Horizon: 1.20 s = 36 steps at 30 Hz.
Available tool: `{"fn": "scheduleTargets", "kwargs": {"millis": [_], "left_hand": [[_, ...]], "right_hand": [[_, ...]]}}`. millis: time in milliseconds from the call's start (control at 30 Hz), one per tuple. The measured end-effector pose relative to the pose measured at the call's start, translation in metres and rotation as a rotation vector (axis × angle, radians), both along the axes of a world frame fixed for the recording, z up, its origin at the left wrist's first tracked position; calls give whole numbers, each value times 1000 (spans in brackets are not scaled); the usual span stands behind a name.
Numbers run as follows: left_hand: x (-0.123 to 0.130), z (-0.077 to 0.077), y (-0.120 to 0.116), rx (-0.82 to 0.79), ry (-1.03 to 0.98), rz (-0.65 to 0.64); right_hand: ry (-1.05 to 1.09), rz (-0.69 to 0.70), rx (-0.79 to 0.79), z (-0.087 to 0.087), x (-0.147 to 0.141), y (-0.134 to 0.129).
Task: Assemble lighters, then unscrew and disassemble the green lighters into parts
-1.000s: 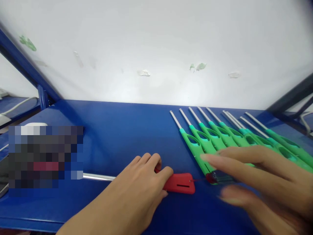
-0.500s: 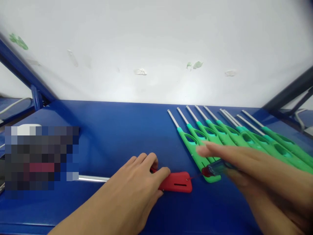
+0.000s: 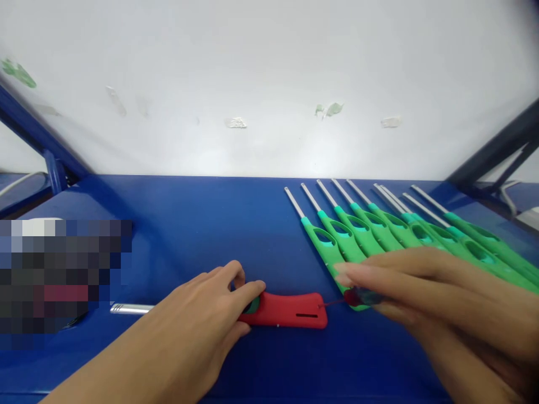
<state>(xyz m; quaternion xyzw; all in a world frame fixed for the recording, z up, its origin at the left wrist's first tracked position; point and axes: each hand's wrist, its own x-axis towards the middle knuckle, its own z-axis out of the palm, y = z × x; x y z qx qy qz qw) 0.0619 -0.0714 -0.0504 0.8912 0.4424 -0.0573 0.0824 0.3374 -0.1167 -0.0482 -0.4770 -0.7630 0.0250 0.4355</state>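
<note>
A red long-necked gas lighter (image 3: 290, 310) lies on its side on the blue table, its metal tube pointing left. My left hand (image 3: 210, 314) is closed around its middle, thumb on top, hiding part of the handle and trigger opening. In my right hand (image 3: 425, 303), slightly blurred, is a small screwdriver (image 3: 351, 297) with a red collar and a thin shaft. Its tip meets a small hole near the butt end of the red lighter. Most of the screwdriver's handle is hidden by my fingers.
Several green gas lighters (image 3: 320, 252) lie side by side on the right of the blue table (image 3: 197, 224), tubes toward the white wall (image 3: 269, 67). A pixelated dark area (image 3: 59, 269) covers the left side. Blue frame bars (image 3: 42, 129) stand at both sides.
My left hand has slid left along the red lighter, baring more of its handle and the tube's end. The screwdriver's tip stays at the hole. The view has shifted slightly.
</note>
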Motion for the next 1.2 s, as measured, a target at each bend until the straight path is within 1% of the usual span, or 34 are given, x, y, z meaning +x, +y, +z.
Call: {"fn": "scheduleTargets", "kwargs": {"millis": [133, 200, 267, 333, 400, 467, 533, 567, 633, 700, 800, 933, 1033, 1133, 1200], "left_hand": [[-3, -3, 0, 18, -4, -5], [-5, -5, 0, 41, -23, -6], [-6, -6, 0, 52, -46, -9], [-5, -5, 0, 43, -50, -14], [-3, -2, 0, 35, -40, -14], [-1, 0, 0, 23, -27, -6], [0, 0, 0, 13, -20, 0], [0, 0, 0, 11, -18, 2], [-1, -1, 0, 16, -23, 1], [-1, -2, 0, 4, -12, 6], [-1, -1, 0, -16, 18, 28], [-1, -2, -2, -13, 20, 43], [-1, -2, -2, -7, 15, 46], [-1, -1, -2, 0, 11, 42], [-1, -1, -1, -6, 20, 43]], "right_hand": [[-5, -25, 80, 0, -7, 1], [-14, -16, 36, 0, -5, 0], [-51, 29, -5, 0, -1, -1], [-85, 111, 3, 2, 2, 2], [-81, 153, 35, 3, 2, 5], [-47, 115, 65, 3, -1, 7], [-15, 24, 85, 2, -5, 5], [-11, -13, 82, 0, -6, 3], [-20, -35, 28, -1, -8, -2], [9, -13, -14, -2, -8, -5], [49, 19, 1, -1, -7, -3], [-40, 20, 58, 0, -3, 2], [-99, 21, 6, 1, 0, 1], [-51, 92, -38, 1, -1, -1], [-33, 95, -14, 0, -4, 0]]}}
